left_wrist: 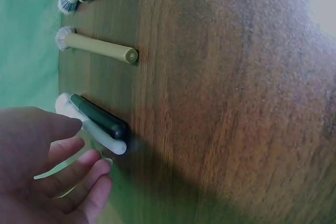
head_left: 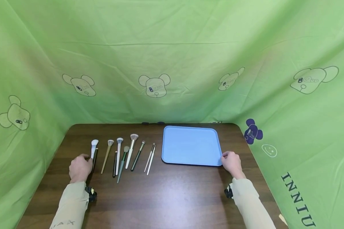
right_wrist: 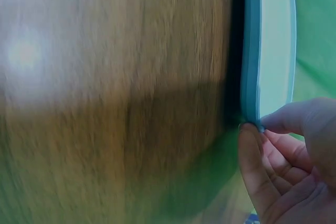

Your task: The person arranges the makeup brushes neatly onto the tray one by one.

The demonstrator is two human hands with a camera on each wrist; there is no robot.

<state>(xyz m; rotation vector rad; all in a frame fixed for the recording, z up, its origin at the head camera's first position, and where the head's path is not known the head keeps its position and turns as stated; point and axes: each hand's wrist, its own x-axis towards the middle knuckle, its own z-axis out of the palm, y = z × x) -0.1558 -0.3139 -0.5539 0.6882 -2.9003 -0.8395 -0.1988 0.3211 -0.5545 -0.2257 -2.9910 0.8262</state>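
Note:
In the head view my left hand point(head_left: 80, 167) is at the left end of a row of makeup brushes, beside a white makeup brush point(head_left: 93, 149). The left wrist view shows the thumb tip against or just over the white handle point(left_wrist: 107, 139), with the other fingers loosely bent and no clear grip. A dark-handled brush point(left_wrist: 102, 116) lies right alongside it. On the right, my right hand point(head_left: 232, 163) pinches the near right corner of a blue tray point(head_left: 192, 146) between thumb and fingers. In the right wrist view the tray's edge point(right_wrist: 252, 51) stands slightly above the table.
Several more brushes lie side by side on the brown table point(head_left: 160, 197), among them a tan-handled brush point(head_left: 106, 157), a green-handled brush point(head_left: 121, 168) and two thin brushes point(head_left: 150, 160). A green curtain point(head_left: 172, 57) hangs behind and along both sides.

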